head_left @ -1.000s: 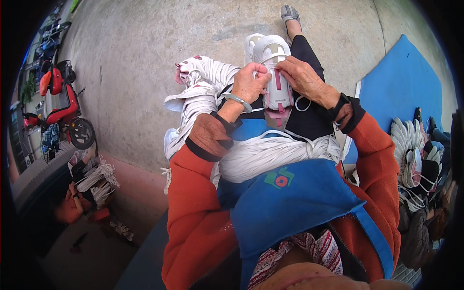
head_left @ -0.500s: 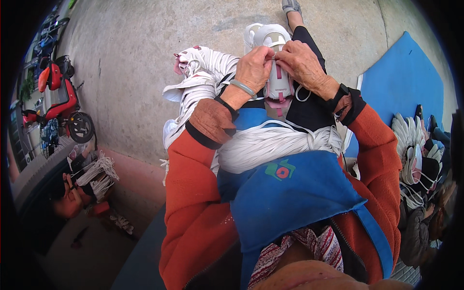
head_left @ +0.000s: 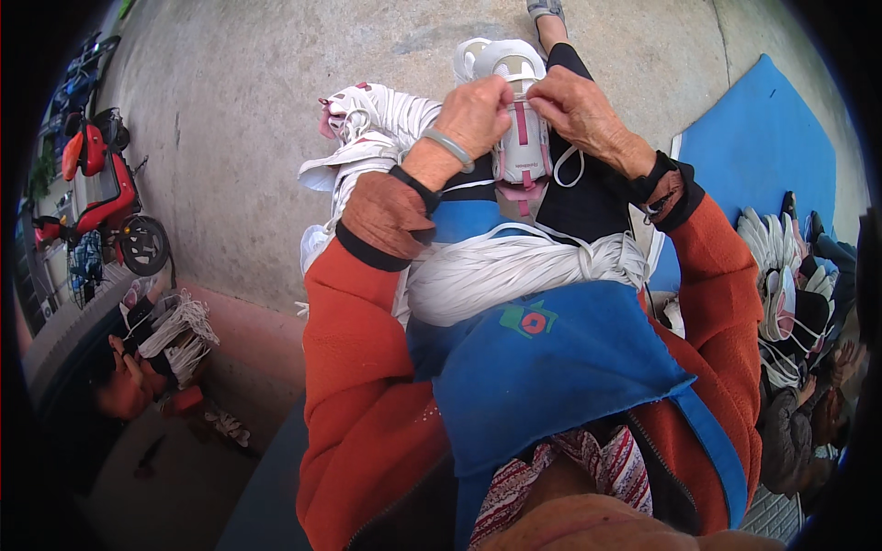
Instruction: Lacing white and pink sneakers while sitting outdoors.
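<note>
A white shoe upper [head_left: 522, 163] with pink tabs and a beige tongue lies over my dark-trousered leg, its toe end pointing away from me. Above it, my left hand [head_left: 475, 118] and my right hand [head_left: 588, 118] pinch a white shoelace [head_left: 521, 95] that runs across the upper between them. A loop of lace [head_left: 571, 167] hangs beside the upper, below my right hand. Another white upper [head_left: 467, 61] sits partly hidden behind it. Across my lap lies a thick bundle of white laces [head_left: 514, 283], over my blue apron [head_left: 560, 376].
More white uppers with laces [head_left: 390, 115] are piled left of my hands. A blue board [head_left: 767, 151] stands on the right, with other people and more uppers [head_left: 781, 298] below it. A red scooter [head_left: 108, 207] is parked at far left. Another person's foot [head_left: 548, 20] shows at the top.
My hands have moved apart, from close together over the upper to either side of it, with the lace now stretched between them. The view has shifted slightly.
</note>
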Tool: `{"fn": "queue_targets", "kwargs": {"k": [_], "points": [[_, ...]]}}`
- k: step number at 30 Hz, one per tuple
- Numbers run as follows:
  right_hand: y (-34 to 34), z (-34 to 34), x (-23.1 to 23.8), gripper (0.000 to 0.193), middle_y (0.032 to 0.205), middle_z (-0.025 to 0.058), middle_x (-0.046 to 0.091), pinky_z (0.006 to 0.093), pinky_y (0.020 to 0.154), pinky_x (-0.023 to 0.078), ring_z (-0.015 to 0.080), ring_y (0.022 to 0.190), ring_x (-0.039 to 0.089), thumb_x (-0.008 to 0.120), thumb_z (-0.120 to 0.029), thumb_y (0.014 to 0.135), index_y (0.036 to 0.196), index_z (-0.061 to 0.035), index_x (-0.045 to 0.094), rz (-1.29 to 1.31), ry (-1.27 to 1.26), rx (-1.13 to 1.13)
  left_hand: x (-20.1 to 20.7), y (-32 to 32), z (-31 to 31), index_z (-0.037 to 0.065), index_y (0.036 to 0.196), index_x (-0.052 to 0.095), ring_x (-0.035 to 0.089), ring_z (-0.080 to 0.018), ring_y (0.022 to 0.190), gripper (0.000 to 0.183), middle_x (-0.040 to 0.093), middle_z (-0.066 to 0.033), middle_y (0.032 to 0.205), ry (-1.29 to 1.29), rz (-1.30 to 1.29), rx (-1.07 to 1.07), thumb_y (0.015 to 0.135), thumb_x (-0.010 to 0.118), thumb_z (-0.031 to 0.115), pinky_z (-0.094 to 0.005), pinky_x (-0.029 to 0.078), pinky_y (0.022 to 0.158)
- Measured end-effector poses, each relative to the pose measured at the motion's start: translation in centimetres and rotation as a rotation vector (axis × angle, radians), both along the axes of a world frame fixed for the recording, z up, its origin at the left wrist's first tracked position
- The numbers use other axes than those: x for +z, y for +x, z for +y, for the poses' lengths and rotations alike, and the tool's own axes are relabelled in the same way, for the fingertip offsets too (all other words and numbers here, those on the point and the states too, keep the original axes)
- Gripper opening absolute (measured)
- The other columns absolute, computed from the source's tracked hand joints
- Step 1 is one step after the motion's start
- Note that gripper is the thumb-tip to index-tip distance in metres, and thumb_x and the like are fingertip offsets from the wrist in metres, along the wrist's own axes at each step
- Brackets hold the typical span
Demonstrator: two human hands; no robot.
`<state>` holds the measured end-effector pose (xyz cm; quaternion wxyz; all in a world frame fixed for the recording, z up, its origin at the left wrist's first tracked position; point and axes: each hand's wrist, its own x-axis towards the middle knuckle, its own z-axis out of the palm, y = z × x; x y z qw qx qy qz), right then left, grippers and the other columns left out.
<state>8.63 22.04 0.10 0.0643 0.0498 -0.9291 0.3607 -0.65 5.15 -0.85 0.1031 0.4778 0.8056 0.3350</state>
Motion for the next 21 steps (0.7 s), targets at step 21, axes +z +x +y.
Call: {"fn": "queue_targets", "kwargs": {"k": [21], "points": [[0.2,-4.3,10.0,0.023,0.066,-0.0007,0.059,0.0158,0.048,0.041,0.0035,0.058,0.056,0.052,-0.016,0.088,0.106,-0.0026,0.060,-0.133,-0.738,-0.052,9.5,1.6,-3.5,0.001,0.105,0.053,0.060,-0.0141,0.072,0.025,0.061,-0.0074,0.085,0.649,-1.144,0.311,0.084,0.060,0.014,-0.0235,0.050,0.065]]}}
